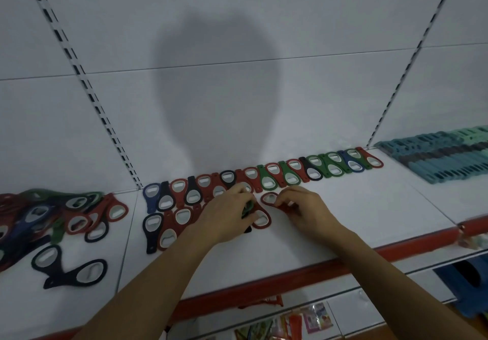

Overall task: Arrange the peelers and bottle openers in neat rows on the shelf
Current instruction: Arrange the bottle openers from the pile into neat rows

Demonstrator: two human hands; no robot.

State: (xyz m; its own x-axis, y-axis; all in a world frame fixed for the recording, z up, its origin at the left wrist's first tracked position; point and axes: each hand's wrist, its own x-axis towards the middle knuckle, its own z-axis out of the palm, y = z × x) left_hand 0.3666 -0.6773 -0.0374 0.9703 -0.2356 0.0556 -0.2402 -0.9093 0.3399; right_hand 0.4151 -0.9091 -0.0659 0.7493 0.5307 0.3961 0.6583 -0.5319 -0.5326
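right hand [303,214] pinches red opener [270,198], tilted, just right of front row [182,215]; left hand [227,217], nearer the row, grips green opener [247,207].

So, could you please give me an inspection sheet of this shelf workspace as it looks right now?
Surface: white shelf with a red front edge, bare to the right of the hands.
Job's things: back row of bottle openers along the wall; shorter front row begun at its left; teal stack, probably peelers, lined up at far right.
Clutter: unsorted pile of openers, overlapping, at left.
Hands: left hand grips a green opener; right hand pinches a red opener.
Cables: nothing seen.
Surroundings: white back panel with slotted uprights; packaged goods below.
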